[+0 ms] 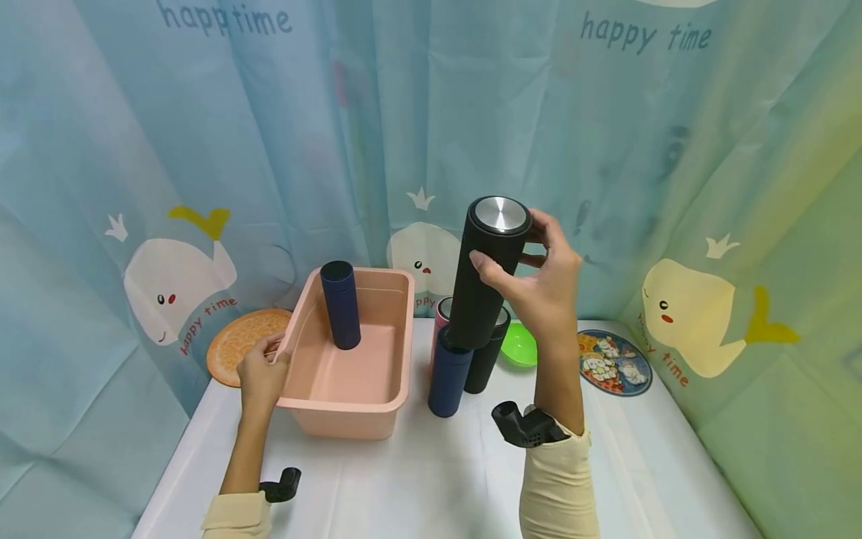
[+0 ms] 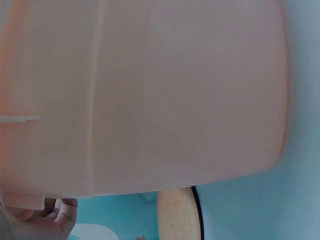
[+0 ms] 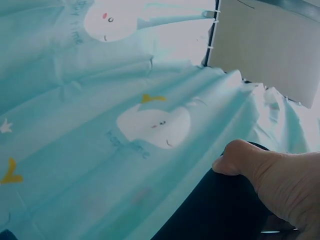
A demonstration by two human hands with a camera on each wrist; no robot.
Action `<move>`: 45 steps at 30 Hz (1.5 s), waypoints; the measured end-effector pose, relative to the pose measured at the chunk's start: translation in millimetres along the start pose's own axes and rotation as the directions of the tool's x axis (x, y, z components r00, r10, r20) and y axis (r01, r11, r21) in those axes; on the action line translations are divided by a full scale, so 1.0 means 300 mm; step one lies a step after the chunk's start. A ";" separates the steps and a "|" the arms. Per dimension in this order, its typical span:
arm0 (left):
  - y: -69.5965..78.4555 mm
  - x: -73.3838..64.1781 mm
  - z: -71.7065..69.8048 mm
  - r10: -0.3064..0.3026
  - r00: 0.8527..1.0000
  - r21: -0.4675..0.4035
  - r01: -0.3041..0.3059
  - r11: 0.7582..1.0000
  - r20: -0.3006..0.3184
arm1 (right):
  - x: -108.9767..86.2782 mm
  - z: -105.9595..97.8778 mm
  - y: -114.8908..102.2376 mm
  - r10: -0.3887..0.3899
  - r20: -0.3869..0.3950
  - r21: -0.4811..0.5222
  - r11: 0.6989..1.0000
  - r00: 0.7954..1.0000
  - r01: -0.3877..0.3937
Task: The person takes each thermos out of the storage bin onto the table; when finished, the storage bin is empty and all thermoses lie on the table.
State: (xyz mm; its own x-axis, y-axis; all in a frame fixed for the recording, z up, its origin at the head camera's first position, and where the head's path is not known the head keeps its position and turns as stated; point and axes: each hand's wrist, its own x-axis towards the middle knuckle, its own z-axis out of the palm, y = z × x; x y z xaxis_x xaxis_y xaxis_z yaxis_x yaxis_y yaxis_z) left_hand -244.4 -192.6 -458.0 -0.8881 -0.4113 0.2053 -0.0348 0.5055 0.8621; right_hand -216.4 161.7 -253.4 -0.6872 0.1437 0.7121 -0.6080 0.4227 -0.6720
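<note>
My right hand (image 1: 548,281) grips a black thermos bottle (image 1: 486,277) with a silver disc on its lid, raised and slightly tilted over the table. In the right wrist view the thumb presses on the side of this dark bottle (image 3: 215,205). With my left hand (image 1: 264,374) I hold the left rim of a pink plastic tub (image 1: 337,415). The tub's outer wall (image 2: 190,100) fills most of the left wrist view. Inside the tub stands a dark blue bottle (image 1: 342,307), close to the back. Below the raised bottle, another blue bottle (image 1: 447,382) stands on the table.
Behind that blue bottle stand a second black bottle (image 1: 486,363) and a pink bottle (image 1: 441,314), partly hidden. A green bowl (image 1: 520,346) and a cartoon-printed plate (image 1: 616,363) lie to the right. An orange round mat (image 1: 232,348) lies left of the tub. Curtains surround the table.
</note>
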 end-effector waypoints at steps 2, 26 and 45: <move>0.000 0.001 -0.002 -0.002 1.000 0.000 0.002 1.000 -0.001 | -0.007 -0.015 0.010 0.018 -0.007 -0.010 1.000 1.000 -0.018; 0.005 0.007 -0.022 0.011 1.000 0.023 -0.010 1.000 -0.014 | -0.122 -0.088 0.170 0.156 -0.059 -0.162 0.973 0.986 -0.164; -0.007 0.002 -0.001 0.012 1.000 -0.014 -0.013 1.000 -0.014 | -0.302 -0.081 0.370 0.221 0.024 -0.274 0.939 0.975 -0.207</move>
State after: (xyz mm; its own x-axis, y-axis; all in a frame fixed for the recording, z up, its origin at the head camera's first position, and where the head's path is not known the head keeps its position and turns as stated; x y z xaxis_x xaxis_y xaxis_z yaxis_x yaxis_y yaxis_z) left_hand -244.8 -194.1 -459.5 -0.8817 -0.4159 0.2227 -0.0171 0.4999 0.8659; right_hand -211.9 217.3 -387.6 -0.8140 0.2123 0.5406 -0.3202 0.6125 -0.7227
